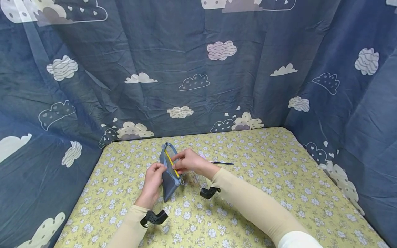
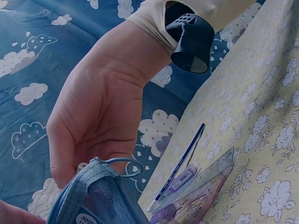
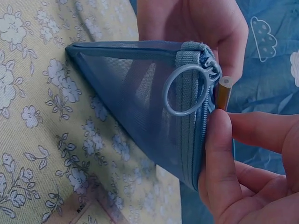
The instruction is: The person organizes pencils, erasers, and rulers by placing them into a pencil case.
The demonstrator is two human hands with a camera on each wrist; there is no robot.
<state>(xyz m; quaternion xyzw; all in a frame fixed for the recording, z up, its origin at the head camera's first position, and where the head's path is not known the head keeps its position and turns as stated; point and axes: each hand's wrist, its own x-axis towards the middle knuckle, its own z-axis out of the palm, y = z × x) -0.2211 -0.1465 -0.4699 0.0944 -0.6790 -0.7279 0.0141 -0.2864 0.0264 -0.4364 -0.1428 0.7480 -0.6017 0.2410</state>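
My left hand point(image 1: 152, 181) pinches the near side of a blue mesh zip pouch point(image 1: 170, 186), held tilted over the table with its top unzipped. A yellow pencil point(image 1: 170, 159) lies lengthwise along the pouch's opening, and my right hand point(image 1: 191, 162) holds it between thumb and fingers. In the right wrist view the flat end of the pencil point(image 3: 223, 95) sticks up beside the zipper, close to the round pull ring point(image 3: 169, 88). The left wrist view shows the left palm point(image 2: 103, 112) with fingertips behind the pouch's edge point(image 2: 77, 191).
Right of the pouch lie a dark slim pen or pencil point(image 1: 222, 163), a small purple item point(image 2: 183, 178) and a clear set square point(image 2: 225, 163). Flowered cloth point(image 1: 279, 179) covers the table. A dark blue cloud-print curtain point(image 1: 192, 93) stands behind it and at the sides.
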